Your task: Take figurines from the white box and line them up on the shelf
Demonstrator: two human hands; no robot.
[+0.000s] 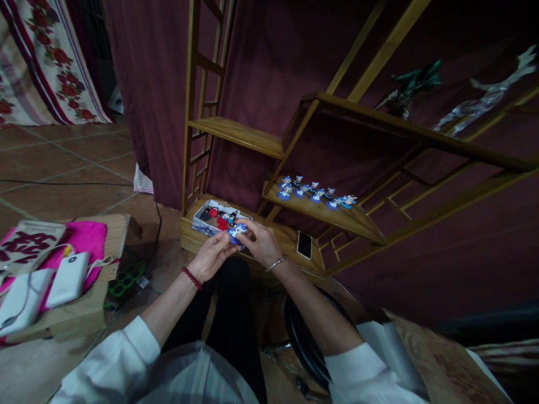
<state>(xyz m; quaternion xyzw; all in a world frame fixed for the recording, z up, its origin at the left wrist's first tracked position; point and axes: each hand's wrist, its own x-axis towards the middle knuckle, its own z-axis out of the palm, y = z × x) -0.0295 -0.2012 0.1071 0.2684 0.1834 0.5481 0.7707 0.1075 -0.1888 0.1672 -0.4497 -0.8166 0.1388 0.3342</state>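
Between my two hands is a small blue-and-white figurine on a round blue base. My left hand pinches it from the left at the base. Around its right and upper side close the fingers of my right hand. Just behind them, an open box holds more figurines with red and black bases. Up to the right, several similar figurines stand upright in loose rows on a wooden shelf.
A phone lies on the lowest board. Higher shelves carry a green ornament and a clear glass one. At left, white power banks rest on a cardboard box. A black round stool is below my right arm.
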